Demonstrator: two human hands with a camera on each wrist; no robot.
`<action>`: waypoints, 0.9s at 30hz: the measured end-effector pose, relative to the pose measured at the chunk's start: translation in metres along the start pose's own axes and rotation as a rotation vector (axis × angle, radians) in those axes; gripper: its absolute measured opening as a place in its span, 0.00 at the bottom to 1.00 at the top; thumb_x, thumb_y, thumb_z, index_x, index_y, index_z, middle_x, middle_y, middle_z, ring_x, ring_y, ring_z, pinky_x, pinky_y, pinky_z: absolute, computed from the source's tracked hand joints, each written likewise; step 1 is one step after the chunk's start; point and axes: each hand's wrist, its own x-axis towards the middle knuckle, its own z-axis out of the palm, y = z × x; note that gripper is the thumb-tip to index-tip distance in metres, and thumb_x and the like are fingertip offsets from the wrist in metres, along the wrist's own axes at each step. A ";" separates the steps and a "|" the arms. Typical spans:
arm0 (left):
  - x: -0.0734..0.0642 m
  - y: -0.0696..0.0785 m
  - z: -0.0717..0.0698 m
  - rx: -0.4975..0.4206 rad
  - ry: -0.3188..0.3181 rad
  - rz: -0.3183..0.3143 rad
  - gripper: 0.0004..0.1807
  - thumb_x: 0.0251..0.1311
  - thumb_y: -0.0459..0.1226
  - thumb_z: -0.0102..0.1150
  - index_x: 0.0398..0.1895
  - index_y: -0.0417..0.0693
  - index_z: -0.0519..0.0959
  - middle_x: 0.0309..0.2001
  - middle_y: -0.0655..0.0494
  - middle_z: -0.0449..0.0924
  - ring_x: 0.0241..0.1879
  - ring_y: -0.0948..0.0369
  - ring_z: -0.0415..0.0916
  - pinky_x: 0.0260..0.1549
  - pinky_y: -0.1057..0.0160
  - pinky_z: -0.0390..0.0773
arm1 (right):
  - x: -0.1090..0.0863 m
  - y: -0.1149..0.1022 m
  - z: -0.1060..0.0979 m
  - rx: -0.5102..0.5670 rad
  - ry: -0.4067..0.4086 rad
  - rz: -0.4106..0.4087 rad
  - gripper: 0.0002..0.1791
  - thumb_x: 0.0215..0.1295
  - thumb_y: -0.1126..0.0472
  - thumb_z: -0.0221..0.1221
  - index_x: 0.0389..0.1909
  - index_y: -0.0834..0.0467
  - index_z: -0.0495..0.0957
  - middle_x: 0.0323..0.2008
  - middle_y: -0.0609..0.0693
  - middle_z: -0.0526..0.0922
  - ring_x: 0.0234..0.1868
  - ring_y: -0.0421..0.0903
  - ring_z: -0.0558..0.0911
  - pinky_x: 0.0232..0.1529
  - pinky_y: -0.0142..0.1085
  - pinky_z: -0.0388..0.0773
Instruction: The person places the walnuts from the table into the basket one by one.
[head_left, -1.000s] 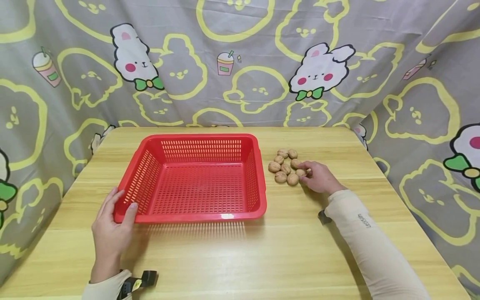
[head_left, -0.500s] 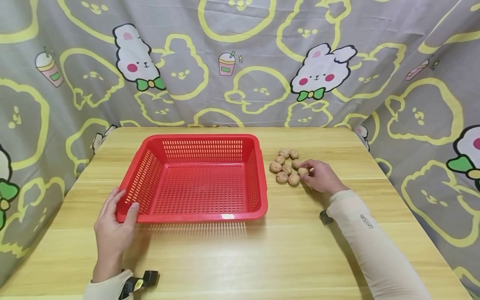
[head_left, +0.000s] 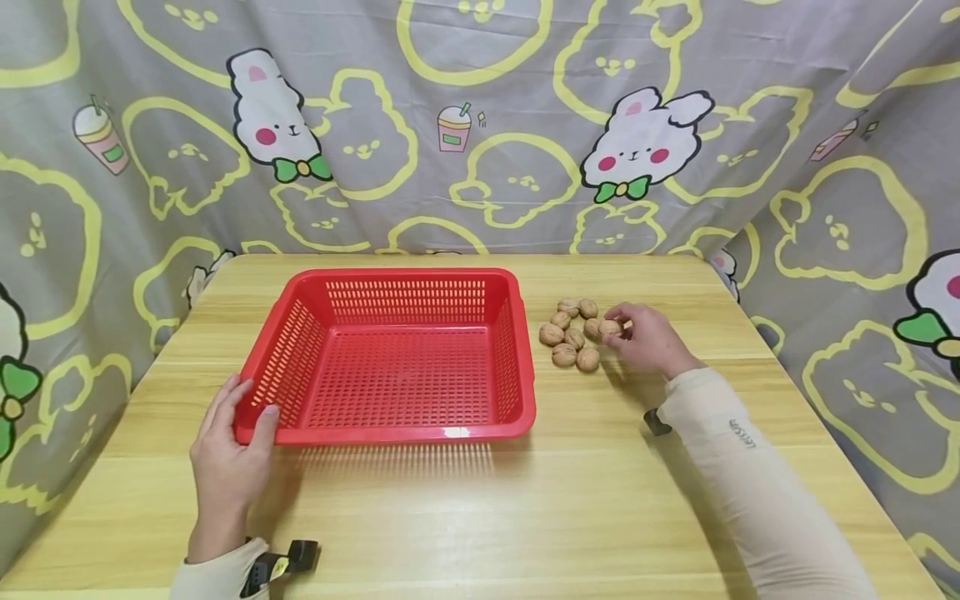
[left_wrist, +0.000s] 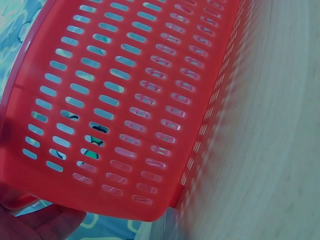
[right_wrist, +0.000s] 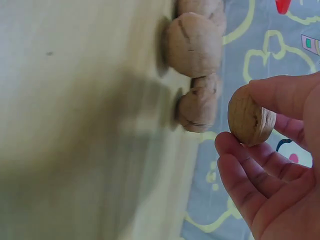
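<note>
Between thumb and fingers, my right hand pinches a walnut, which hangs above the table in the right wrist view. Several more walnuts lie in a loose cluster just left of that hand. A large red plastic basket with slotted walls stands left of the walnuts, and nothing lies on its floor. At its near left corner my left hand grips the rim, thumb over the near edge and fingers along the left side. The left wrist view shows the basket's slotted outer wall and a few fingertips.
The light wooden table carries the basket and walnuts. Behind and along both sides hangs a grey curtain with cartoon prints, close to the table's edges. A black wrist strap with a camera sits on the left forearm.
My right hand has picked a walnut from the right side of the cluster and lifted it up a little. The left hand keeps its grip on the basket rim.
</note>
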 end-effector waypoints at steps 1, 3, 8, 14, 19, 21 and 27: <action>0.000 0.000 0.000 0.000 0.000 0.001 0.26 0.64 0.38 0.57 0.64 0.40 0.71 0.70 0.52 0.63 0.66 0.48 0.63 0.56 0.57 0.68 | 0.000 -0.001 -0.002 -0.002 0.001 -0.003 0.19 0.63 0.63 0.62 0.53 0.66 0.74 0.47 0.65 0.77 0.42 0.58 0.80 0.41 0.51 0.78; 0.000 0.000 0.000 -0.003 0.001 0.004 0.26 0.64 0.38 0.57 0.64 0.40 0.71 0.70 0.52 0.63 0.66 0.48 0.63 0.57 0.61 0.68 | 0.001 -0.004 -0.005 -0.009 0.003 -0.013 0.19 0.63 0.63 0.62 0.52 0.66 0.74 0.47 0.65 0.77 0.41 0.58 0.79 0.40 0.50 0.77; 0.000 0.000 0.000 -0.004 -0.006 -0.002 0.26 0.64 0.38 0.57 0.65 0.40 0.70 0.70 0.51 0.63 0.66 0.48 0.63 0.56 0.56 0.68 | 0.004 -0.013 -0.012 -0.023 0.019 -0.050 0.19 0.64 0.62 0.62 0.52 0.66 0.74 0.45 0.64 0.76 0.40 0.57 0.79 0.38 0.49 0.77; 0.000 0.000 -0.001 -0.008 -0.008 -0.010 0.26 0.64 0.38 0.57 0.65 0.41 0.70 0.70 0.52 0.62 0.66 0.48 0.63 0.55 0.53 0.69 | 0.009 -0.024 -0.017 -0.045 0.073 -0.105 0.18 0.63 0.61 0.62 0.51 0.65 0.75 0.44 0.63 0.76 0.38 0.56 0.80 0.37 0.48 0.77; 0.000 -0.001 -0.001 -0.012 -0.002 -0.004 0.26 0.64 0.37 0.57 0.65 0.40 0.71 0.70 0.51 0.63 0.66 0.48 0.63 0.57 0.64 0.67 | 0.013 -0.035 -0.021 -0.036 0.097 -0.127 0.17 0.62 0.61 0.63 0.49 0.64 0.76 0.44 0.62 0.77 0.39 0.56 0.80 0.38 0.49 0.78; 0.000 -0.001 -0.001 -0.012 -0.006 -0.005 0.26 0.64 0.38 0.57 0.65 0.40 0.71 0.70 0.52 0.63 0.67 0.48 0.62 0.58 0.62 0.68 | 0.014 -0.040 -0.023 -0.031 0.102 -0.132 0.17 0.61 0.62 0.63 0.49 0.64 0.76 0.44 0.62 0.78 0.39 0.56 0.80 0.39 0.50 0.78; 0.000 0.000 -0.001 -0.011 -0.017 -0.019 0.26 0.65 0.38 0.56 0.66 0.41 0.70 0.71 0.52 0.62 0.67 0.48 0.62 0.53 0.46 0.69 | 0.018 -0.052 -0.027 -0.027 0.099 -0.128 0.17 0.61 0.62 0.63 0.49 0.64 0.76 0.44 0.61 0.78 0.40 0.57 0.80 0.42 0.51 0.78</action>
